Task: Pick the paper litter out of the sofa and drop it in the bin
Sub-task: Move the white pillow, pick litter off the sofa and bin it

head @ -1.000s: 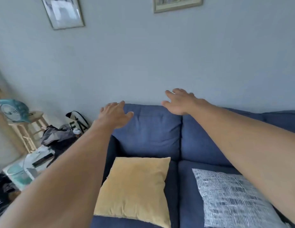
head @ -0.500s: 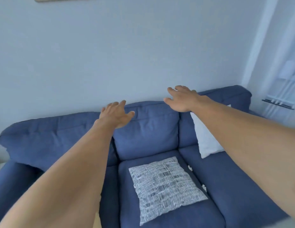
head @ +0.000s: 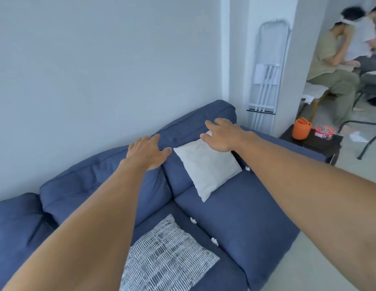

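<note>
Head view, looking down over a blue sofa (head: 246, 217), both bare arms stretched forward. Left hand (head: 148, 153) flat and spread above the top edge of the back cushions, fingers relaxed, holding nothing. Right hand (head: 222, 135) likewise wide and empty, palm down at the top corner of a white pillow (head: 208, 171) propped in the sofa's right rear corner; touching or just above, impossible to tell. Paper scraps (head: 193, 220) small, white and crumpled, too small to show any long axis. Two of them tucked in the seam between the middle and right seat cushions, one behind the other on the line from backrest to front edge, just beside a striped pillow (head: 166, 255). Third scrap (head: 248, 168) wedged by the right armrest, just beside the white pillow's lower corner. Both hands well beyond and above the seam pair, so probably a draw back and down toward the wearer called for; seam lying between the two forearms, somewhat closer to the right one. Third scrap just below the right wrist, so likely the right hand's to pinch first. Likely stage: searching, nothing picked up yet. No sure bin in view; orange tub (head: 302, 128) on a dark side table (head: 321, 144) past the sofa's right arm, well apart from the scraps, purpose unclear.
</note>
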